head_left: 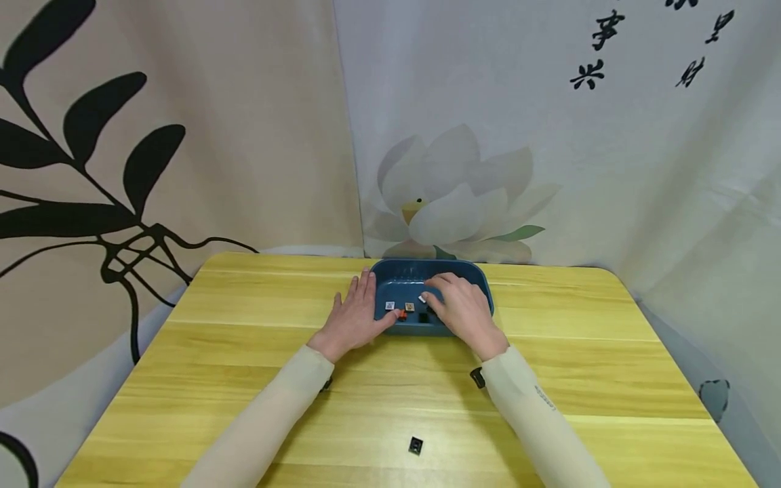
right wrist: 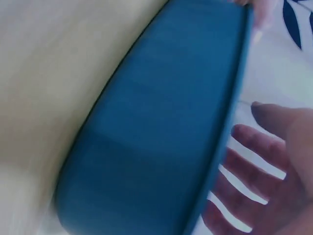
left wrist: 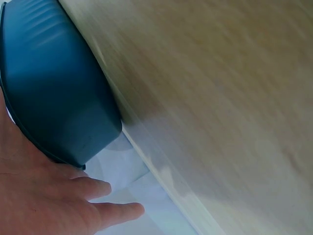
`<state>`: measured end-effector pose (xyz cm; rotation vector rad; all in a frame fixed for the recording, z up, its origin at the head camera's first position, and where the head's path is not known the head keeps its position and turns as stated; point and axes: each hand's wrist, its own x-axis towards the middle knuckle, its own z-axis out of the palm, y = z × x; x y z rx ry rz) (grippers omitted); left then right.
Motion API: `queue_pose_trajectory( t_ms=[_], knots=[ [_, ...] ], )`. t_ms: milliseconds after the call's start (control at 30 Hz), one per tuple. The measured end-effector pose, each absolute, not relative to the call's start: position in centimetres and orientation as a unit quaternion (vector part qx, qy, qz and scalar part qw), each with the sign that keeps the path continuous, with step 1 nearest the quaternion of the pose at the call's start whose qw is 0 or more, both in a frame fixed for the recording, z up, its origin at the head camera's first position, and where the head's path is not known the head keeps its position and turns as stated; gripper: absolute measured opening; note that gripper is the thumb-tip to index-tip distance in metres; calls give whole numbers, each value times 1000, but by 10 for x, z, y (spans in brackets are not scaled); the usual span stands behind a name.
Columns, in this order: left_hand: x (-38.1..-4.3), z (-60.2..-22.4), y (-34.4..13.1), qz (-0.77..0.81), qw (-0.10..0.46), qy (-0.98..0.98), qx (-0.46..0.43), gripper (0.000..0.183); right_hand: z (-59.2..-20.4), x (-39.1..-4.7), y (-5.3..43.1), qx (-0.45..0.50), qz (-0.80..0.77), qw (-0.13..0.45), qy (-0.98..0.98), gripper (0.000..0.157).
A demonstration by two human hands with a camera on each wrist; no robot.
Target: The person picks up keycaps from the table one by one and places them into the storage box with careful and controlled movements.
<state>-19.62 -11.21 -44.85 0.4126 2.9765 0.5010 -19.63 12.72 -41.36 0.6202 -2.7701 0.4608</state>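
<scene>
A dark blue tray (head_left: 438, 330) stands at the far side of the table with several small square pieces inside. Among them are a white piece (head_left: 390, 306), a tan piece (head_left: 409, 307), a red piece (head_left: 403, 316) and a black piece (head_left: 424, 317). My left hand (head_left: 356, 313) rests along the tray's left rim, fingers straight, its thumb over the inside near the red piece. Above the tray's right half is my right hand (head_left: 464, 305), fingers spread and slightly bent. Another white piece (head_left: 422, 299) lies right by its thumb tip; whether they touch is unclear.
On the wooden table (head_left: 586, 379), a small black square piece (head_left: 415, 445) lies near the front, between the forearms. A printed curtain (head_left: 274, 135) hangs just behind the table's far edge.
</scene>
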Motion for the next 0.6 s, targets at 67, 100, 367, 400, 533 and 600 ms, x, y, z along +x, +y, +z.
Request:
queue_pose_trajectory(
  t_ms=[67, 100, 367, 400, 533, 600],
  knots=[
    [-197, -448, -111, 162, 47, 976, 135, 106, -412, -188, 129, 229, 157, 151, -949, 31],
    [-197, -448, -111, 162, 47, 976, 135, 107, -411, -183, 131, 239, 155, 161, -945, 31],
    [-198, -447, -110, 162, 44, 977, 132, 107, -409, -147, 136, 286, 144, 182, -930, 36],
    [-198, -447, -109, 163, 44, 977, 131, 107, -408, -143, 136, 289, 144, 183, -929, 36],
    [-196, -447, -109, 166, 46, 976, 130, 107, -409, -124, 136, 306, 143, 188, -922, 35],
    [-196, -448, -109, 167, 46, 976, 130, 106, -411, -116, 135, 315, 144, 189, -919, 35]
  ],
)
